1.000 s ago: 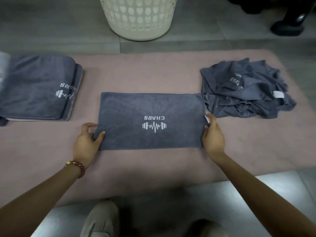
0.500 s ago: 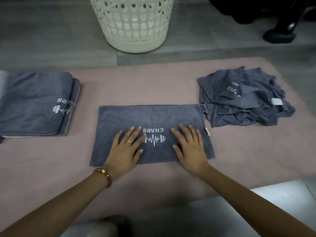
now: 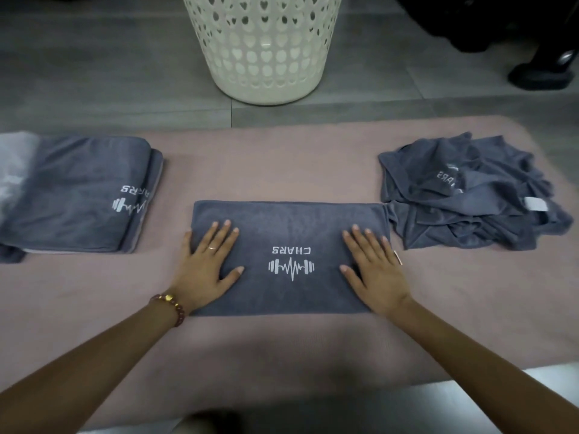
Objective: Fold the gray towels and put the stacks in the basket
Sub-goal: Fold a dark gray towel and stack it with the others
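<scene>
A gray towel (image 3: 289, 227), folded into a long rectangle with a white CHARS logo, lies flat in the middle of the pink mat (image 3: 282, 355). My left hand (image 3: 205, 266) presses flat on its left end, fingers straight and spread. My right hand (image 3: 374, 267) presses flat on its right end the same way. A stack of folded gray towels (image 3: 84, 195) sits at the left. A crumpled heap of gray towels (image 3: 470, 195) lies at the right, touching the flat towel's far right corner. The white perforated basket (image 3: 263, 45) stands on the floor beyond the mat.
Gray tiled floor (image 3: 94, 73) surrounds the mat. A black wheeled base (image 3: 542, 73) stands at the far right on the floor. A pale cloth (image 3: 14, 170) shows at the left edge beside the folded stack.
My hands left the towel's end edges, pressed flat near the logo, then slid apart toward the towel's two ends. The view shifted nearer to the mat.
</scene>
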